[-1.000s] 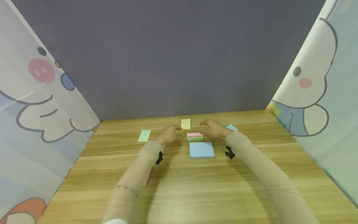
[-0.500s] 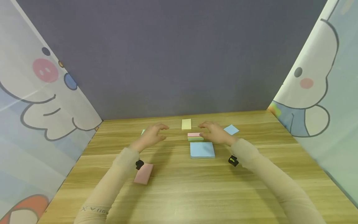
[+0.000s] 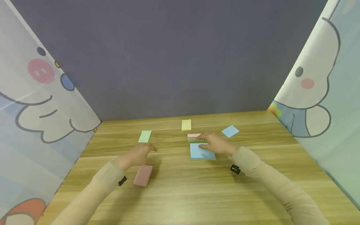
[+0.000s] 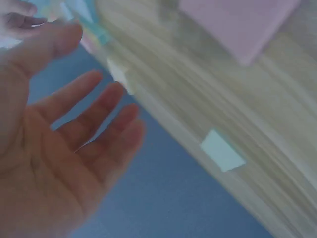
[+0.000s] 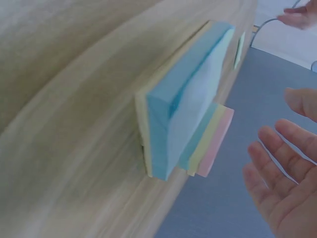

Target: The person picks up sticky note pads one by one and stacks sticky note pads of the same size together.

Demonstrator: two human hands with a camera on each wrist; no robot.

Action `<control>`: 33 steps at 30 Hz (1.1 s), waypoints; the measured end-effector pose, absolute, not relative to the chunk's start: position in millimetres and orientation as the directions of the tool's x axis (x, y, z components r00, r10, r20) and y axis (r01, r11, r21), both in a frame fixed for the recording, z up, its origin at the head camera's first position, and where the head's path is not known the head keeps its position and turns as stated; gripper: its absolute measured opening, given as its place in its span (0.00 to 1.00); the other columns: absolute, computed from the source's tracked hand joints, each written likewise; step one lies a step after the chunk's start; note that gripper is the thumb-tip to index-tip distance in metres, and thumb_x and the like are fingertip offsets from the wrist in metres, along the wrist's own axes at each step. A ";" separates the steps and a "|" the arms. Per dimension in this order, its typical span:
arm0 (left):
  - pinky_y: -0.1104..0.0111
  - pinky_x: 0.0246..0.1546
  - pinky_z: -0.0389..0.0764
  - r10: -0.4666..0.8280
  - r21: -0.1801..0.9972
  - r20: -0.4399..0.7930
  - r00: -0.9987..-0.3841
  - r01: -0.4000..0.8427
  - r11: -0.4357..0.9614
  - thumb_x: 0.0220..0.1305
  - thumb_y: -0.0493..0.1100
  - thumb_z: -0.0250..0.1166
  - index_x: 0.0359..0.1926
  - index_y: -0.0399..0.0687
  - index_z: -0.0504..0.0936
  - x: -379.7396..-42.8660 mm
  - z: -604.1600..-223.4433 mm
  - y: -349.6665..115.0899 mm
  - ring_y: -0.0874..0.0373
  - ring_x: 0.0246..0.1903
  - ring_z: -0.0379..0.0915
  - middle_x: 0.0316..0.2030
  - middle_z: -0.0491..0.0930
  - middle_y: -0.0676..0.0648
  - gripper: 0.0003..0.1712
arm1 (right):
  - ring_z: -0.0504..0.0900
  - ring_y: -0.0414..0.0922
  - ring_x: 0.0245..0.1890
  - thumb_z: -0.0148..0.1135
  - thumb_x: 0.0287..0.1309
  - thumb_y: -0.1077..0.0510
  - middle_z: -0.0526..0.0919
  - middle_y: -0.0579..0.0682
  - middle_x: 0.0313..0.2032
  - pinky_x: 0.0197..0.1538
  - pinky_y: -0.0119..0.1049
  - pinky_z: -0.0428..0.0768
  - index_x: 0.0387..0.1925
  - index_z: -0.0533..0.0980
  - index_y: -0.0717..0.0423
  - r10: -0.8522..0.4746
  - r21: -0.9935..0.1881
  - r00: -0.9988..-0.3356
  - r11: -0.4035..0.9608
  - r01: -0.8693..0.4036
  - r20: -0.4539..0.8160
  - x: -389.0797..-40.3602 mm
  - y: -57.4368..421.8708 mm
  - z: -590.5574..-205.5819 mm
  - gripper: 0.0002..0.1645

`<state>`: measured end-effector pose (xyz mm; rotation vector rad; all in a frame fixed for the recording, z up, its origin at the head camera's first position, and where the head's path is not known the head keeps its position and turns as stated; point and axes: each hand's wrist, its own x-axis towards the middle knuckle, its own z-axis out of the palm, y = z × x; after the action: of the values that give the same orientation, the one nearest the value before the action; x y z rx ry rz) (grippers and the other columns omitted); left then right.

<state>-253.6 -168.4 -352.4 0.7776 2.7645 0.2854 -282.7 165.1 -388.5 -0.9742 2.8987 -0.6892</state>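
My left hand (image 3: 137, 156) hovers just beyond a pink sticky note pad (image 3: 143, 176), its fingers loosely bent around nothing. In the left wrist view that pink pad (image 4: 242, 25) lies apart from the hand (image 4: 64, 134). My right hand (image 3: 216, 143) hangs over the right side of a large blue sticky note pad (image 3: 200, 153), partly covering it. Behind the blue pad is a small stack of pink, yellow and green pads (image 3: 193, 138). The right wrist view shows the right hand (image 5: 287, 178) holding nothing, with a gap to the blue pad (image 5: 198, 94) and the stack (image 5: 213, 141).
Toward the back of the wooden table (image 3: 180, 197) lie a pale yellow pad (image 3: 186, 125), a green pad (image 3: 144, 136) at left and a small blue pad (image 3: 230, 131) at right. A dark panel (image 3: 180, 62) rises behind, and printed curtains flank both sides.
My left hand has moved left and toward me, from near the small stack to the pink pad, uncovering that pad. The right hand has lowered slightly toward me, over the large blue pad.
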 end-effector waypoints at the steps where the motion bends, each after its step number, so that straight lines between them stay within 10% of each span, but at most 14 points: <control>1: 0.54 0.51 0.72 0.527 0.253 -0.228 -0.819 0.473 0.844 0.48 0.42 0.68 0.56 0.41 0.71 -250.9 -354.4 -170.1 0.44 0.55 0.67 0.57 0.69 0.41 0.32 | 0.75 0.50 0.52 0.58 0.57 0.52 0.77 0.53 0.52 0.54 0.44 0.74 0.53 0.73 0.60 -0.583 -0.420 -0.800 0.697 -0.581 0.139 -283.4 165.1 -390.5 0.24; 9: 0.58 0.43 0.75 0.476 0.143 -0.433 -0.766 0.463 0.875 0.26 0.36 0.75 0.64 0.39 0.56 -223.9 -368.2 -178.9 0.45 0.58 0.57 0.62 0.55 0.39 0.58 | 0.76 0.51 0.50 0.59 0.56 0.54 0.78 0.55 0.50 0.53 0.45 0.74 0.51 0.73 0.62 -0.591 -0.421 -0.790 0.682 -0.598 0.164 -285.1 163.3 -394.7 0.23; 33: 0.63 0.40 0.74 0.578 0.243 -0.259 -0.773 0.527 0.814 0.26 0.34 0.76 0.53 0.38 0.66 -243.0 -399.3 -192.0 0.57 0.40 0.63 0.44 0.66 0.48 0.46 | 0.76 0.49 0.50 0.58 0.57 0.54 0.79 0.54 0.50 0.51 0.43 0.75 0.51 0.73 0.63 -0.632 -0.420 -0.761 0.658 -0.625 0.144 -283.2 148.7 -398.4 0.22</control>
<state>-243.0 -192.0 -399.3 0.8405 2.6769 0.2234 -283.2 148.7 -398.4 -1.0798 2.8471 -0.7124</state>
